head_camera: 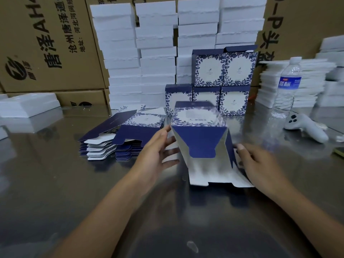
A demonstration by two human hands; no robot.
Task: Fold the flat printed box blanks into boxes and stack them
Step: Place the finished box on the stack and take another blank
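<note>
Mid-fold: half-formed box (201, 138) on tabletop (55, 183), open end toward camera, one blue flap turned in. Left hand (158, 151) spread flat against left wall; right hand (260, 164) at right side, grip too blurred to tell. Next: tuck remaining flaps shut, then onto finished boxes (223, 71) behind.

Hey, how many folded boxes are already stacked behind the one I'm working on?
5. Upper row: top-left box, top-right box. On the table: bottom-left box, bottom-middle box, bottom-right box. The box being folded partly covers them; more may be hidden.
</note>
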